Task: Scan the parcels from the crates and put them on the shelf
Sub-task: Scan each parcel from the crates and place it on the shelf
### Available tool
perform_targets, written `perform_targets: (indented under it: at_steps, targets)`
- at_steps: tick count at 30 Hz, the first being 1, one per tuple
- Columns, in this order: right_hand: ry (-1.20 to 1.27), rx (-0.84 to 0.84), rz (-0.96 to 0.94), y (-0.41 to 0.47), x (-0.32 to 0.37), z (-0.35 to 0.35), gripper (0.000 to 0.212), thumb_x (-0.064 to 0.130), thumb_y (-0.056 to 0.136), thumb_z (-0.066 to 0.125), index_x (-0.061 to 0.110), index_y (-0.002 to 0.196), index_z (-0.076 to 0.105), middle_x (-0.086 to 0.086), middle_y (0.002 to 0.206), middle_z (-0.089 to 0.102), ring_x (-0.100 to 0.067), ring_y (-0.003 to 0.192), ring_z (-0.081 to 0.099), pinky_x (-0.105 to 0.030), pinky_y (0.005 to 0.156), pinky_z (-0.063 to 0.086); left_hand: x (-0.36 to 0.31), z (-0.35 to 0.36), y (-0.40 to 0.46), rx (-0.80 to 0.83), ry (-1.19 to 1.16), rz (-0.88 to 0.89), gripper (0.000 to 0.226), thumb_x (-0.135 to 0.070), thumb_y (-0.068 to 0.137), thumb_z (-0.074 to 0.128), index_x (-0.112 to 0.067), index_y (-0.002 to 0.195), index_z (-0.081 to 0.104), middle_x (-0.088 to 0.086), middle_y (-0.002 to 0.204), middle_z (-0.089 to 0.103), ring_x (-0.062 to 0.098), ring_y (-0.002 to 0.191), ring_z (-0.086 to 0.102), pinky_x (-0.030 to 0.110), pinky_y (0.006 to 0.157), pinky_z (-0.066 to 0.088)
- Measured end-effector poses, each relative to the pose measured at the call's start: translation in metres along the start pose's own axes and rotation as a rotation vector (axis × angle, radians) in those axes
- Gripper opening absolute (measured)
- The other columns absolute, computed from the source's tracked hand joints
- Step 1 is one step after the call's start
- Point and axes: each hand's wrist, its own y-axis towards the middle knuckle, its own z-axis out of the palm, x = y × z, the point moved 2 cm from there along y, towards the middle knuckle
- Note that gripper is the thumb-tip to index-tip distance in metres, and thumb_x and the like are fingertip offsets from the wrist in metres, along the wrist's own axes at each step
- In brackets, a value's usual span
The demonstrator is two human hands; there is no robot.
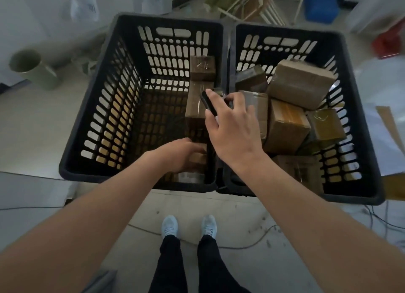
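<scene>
Two black slotted crates stand side by side on the floor. The left crate [92, 126] holds a few brown taped parcels along its right wall, among them a long parcel [197, 102] and a small one [202, 68] behind it. My left hand [179, 155] reaches down into this crate and grips a small brown parcel [197, 159] at the near right corner. The right crate [359, 121] is piled with several brown parcels, the largest [301, 83] on top. My right hand [232, 126] hovers above the wall between the crates and holds a black handheld scanner [207, 103].
A green cylindrical bin [32, 70] lies on the floor at the left. White shelf or rack legs [266, 5] stand beyond the crates, with a blue bin [322, 5] and a red object [388, 42] at the right. Cables run across the floor near my feet [188, 225].
</scene>
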Motion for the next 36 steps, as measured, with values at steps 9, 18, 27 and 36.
perform_targets:
  at_steps: [9,18,27,36]
  targets:
    - [0.039,-0.016,0.018,0.005,-0.011,-0.003,0.054,0.044,0.113,0.044,0.039,0.166,0.033,-0.011,0.15,0.043,-0.034,0.117,0.054,-0.045,0.099,0.053,0.02,-0.009,0.028,-0.133,-0.096,-0.005,0.074,-0.001,0.103,0.056,-0.051,0.156,0.042,0.002,0.131,0.047,0.013,0.101,0.05,0.029,0.085,0.049]
    - [0.052,-0.008,0.028,0.003,-0.016,-0.004,0.054,0.045,0.112,0.044,0.038,0.165,0.034,-0.011,0.148,0.044,-0.033,0.116,0.054,-0.044,0.097,0.053,0.032,-0.002,0.033,-0.135,0.022,-0.171,0.117,-0.046,0.077,0.089,-0.052,0.162,0.009,0.009,0.153,0.037,0.038,0.138,0.037,0.058,0.114,0.043]
    - [0.111,-0.012,0.009,-0.004,0.002,-0.014,0.054,0.046,0.113,0.043,0.038,0.165,0.033,-0.011,0.146,0.044,-0.032,0.118,0.054,-0.039,0.096,0.05,0.042,-0.065,-0.02,-0.234,-0.199,-0.125,0.108,-0.056,0.071,0.082,-0.055,0.157,0.018,0.003,0.112,0.05,0.021,0.092,0.056,0.036,0.077,0.049]
    - [0.193,-0.007,0.008,-0.015,0.035,-0.045,0.054,0.048,0.112,0.043,0.041,0.165,0.033,-0.011,0.146,0.042,-0.033,0.121,0.052,-0.046,0.097,0.055,0.062,-0.098,-0.084,-0.304,-0.712,-0.118,0.035,-0.033,0.095,0.077,-0.041,0.127,0.065,0.006,0.121,0.069,0.028,0.104,0.075,0.043,0.081,0.066]
